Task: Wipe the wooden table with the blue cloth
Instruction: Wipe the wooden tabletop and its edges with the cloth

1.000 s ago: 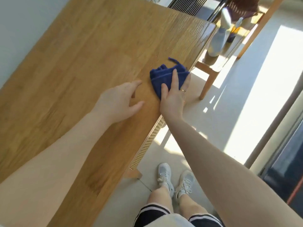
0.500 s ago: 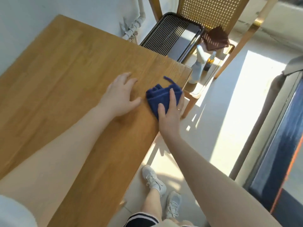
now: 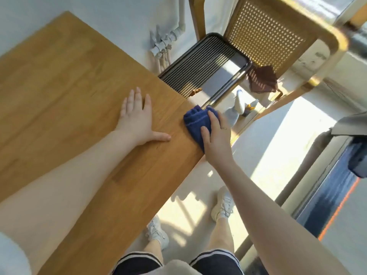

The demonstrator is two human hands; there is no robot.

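Note:
The wooden table [image 3: 65,100] runs from the upper left down to the lower middle, with its far corner near the centre of the head view. A folded blue cloth [image 3: 196,121] lies right at that corner, on the table's right edge. My right hand [image 3: 215,138] presses down on the cloth, its fingers curled over it. Flat on the bare wood to the left of the cloth rests my left hand [image 3: 137,121], fingers spread, holding nothing.
Beyond the table corner stands a black slatted radiator [image 3: 202,66] and a wooden chair with a cane back [image 3: 266,34]. A dark brown cloth [image 3: 262,79] hangs from it. A white spray bottle [image 3: 239,102] stands below. White pipes [image 3: 164,44] run on the wall.
My right hand has slid the blue cloth along the right edge to the table's far corner. My left hand has flattened on the wood. The view has shifted toward the radiator and chair.

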